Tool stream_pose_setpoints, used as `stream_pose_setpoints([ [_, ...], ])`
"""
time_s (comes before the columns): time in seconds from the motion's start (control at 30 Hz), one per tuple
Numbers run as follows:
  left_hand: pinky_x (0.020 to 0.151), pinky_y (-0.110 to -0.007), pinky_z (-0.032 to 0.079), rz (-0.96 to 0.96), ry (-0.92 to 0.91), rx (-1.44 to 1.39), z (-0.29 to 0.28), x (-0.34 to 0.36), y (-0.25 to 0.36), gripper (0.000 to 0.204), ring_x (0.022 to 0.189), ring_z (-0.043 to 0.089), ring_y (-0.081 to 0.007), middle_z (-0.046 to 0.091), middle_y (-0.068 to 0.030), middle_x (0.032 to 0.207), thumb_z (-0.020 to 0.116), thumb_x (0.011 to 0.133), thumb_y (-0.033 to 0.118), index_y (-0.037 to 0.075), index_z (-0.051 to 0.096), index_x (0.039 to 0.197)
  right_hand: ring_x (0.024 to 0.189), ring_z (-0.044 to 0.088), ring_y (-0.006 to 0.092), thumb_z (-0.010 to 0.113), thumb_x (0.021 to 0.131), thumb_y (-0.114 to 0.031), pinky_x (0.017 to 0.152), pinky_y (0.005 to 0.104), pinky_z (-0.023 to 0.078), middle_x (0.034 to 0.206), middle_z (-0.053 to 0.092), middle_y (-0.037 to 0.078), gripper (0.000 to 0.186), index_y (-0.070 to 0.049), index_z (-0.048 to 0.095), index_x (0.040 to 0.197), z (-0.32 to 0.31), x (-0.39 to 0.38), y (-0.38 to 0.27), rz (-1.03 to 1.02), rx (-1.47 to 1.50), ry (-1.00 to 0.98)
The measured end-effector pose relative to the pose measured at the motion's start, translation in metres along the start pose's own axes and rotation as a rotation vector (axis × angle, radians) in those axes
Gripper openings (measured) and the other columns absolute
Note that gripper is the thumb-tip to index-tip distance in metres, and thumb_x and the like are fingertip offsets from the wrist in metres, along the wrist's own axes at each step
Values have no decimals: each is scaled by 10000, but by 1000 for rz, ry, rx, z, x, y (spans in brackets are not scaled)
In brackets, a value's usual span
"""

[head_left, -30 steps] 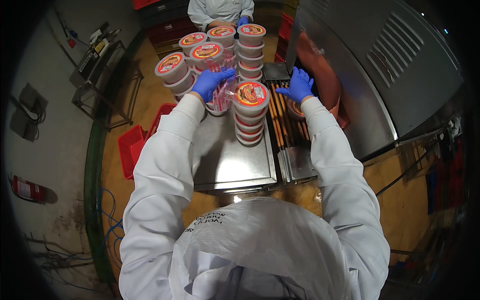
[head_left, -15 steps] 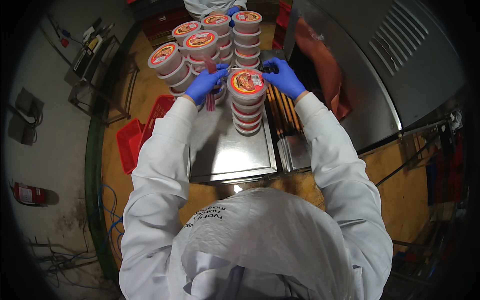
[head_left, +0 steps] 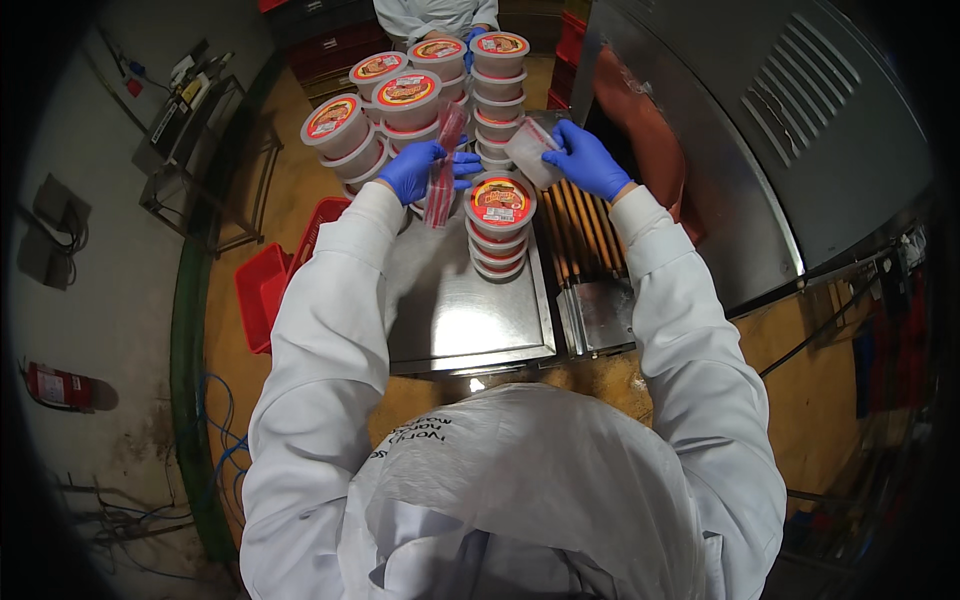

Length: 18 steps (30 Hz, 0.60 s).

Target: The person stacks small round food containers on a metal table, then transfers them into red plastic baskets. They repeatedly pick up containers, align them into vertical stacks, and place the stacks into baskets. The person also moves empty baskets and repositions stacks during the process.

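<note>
My left hand (head_left: 415,170) grips crumpled clear plastic with red stripes (head_left: 445,165), some fingers extended behind it. My right hand (head_left: 590,162) holds a translucent tub (head_left: 530,150), tipped on its side, above orange rollers (head_left: 585,235). Between and below my hands stands a short stack of lidded tubs (head_left: 497,240) with red-and-yellow labels, on a steel table (head_left: 450,320). Taller stacks of similar tubs (head_left: 405,95) stand beyond them.
A co-worker (head_left: 430,18) in white stands beyond the stacks, with a blue glove showing. Red crates (head_left: 258,295) are at the table's left. A large steel machine (head_left: 760,150) borders the right side. A metal stand (head_left: 205,190) is by the left wall.
My right hand has taken hold of the near stack's top tub, lifted it away and tipped it. That stack is shorter. My left hand still holds the striped plastic.
</note>
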<state>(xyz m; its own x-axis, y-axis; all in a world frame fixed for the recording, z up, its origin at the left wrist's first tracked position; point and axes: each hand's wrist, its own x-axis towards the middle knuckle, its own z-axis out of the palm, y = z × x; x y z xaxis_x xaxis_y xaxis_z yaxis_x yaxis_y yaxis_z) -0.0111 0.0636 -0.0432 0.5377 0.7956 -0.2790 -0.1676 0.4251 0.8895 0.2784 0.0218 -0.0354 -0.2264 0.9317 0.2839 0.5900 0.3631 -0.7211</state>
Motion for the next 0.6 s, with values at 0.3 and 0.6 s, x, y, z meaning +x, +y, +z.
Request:
stream_pose_setpoints([
  [0.3,677,-266,519,162,213,411,24,17,-43,346,704,628,-156,663,-119,902,625,897,160,-69,552,1146,966,617,258,750,774,-342,884,338,477,1012,623,173,536,31,544,1100,65,7,-14,143,366,-57],
  [0.6,617,-251,445,44,118,224,-1,-27,-72,480,691,476,-59,517,41,867,570,916,253,166,415,1361,773,607,219,662,837,-184,738,328,519,840,595,65,321,-39,558,1103,67,-44,29,280,596,-41],
])
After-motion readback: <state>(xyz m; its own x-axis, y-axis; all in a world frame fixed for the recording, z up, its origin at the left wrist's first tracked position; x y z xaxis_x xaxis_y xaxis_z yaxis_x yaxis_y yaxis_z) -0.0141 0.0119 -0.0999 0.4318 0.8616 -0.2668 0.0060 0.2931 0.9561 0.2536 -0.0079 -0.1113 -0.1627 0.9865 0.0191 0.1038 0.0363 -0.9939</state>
